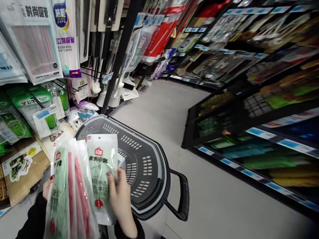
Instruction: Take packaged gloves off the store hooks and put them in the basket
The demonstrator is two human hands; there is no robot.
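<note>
smooth, glossy plastic is wrapping the packets; they are looking flat, rectangular and slightly crinkled. dark grey basket [139, 156] is showing hard plastic, rounded corners, rows of slots, and a black looped handle [184, 199] is sticking out to the right. pale grey floor [211, 192] is running behind it.

left hand [47, 187] is holding the packet bundle [71, 192] at near left, which is fanning out: green on the left, pinkish red strips to the right. left fingers are clamping its left edge. right hand [121, 196] is holding the single green packet [101, 176], which is sitting just right of the bundle and overlapping the basket in view; it is showing a whitish border, red logo, dark print and red round mark. right fingers are clamping its right edge, thumb lying on the front.

left hand is mostly hiding behind the bundle; the frame is cutting off the bundle's bottom. right shelves [249, 176] are blurring, goods staying hard to make out.
</note>
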